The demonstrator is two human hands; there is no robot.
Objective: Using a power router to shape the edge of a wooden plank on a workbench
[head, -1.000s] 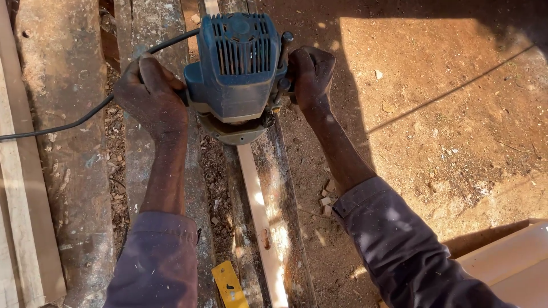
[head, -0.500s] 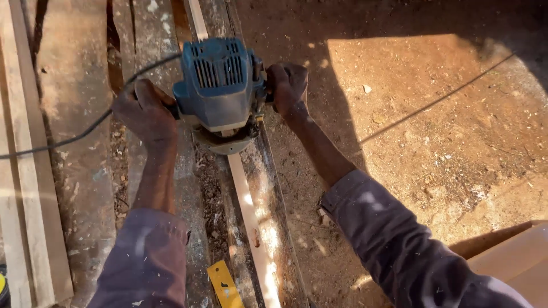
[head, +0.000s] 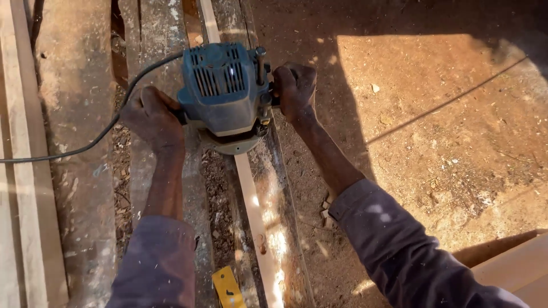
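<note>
A blue electric router sits upright on a narrow pale wood strip that runs lengthwise away from me. My left hand grips the router's left handle. My right hand grips its right handle. The router's round base covers the strip beneath it, so the cutter is hidden. Its black cord leaves the top left of the housing and trails off to the left edge.
Grey weathered planks lie side by side under the strip, with wood chips in the gaps. A yellow object lies near the bottom. Sawdust-covered ground lies right, crossed by a thin line. A pale board sits bottom right.
The router with both hands on it sits a little lower and slightly left in view than a second ago. More of the pale strip shows beyond it. My grip is unchanged.
</note>
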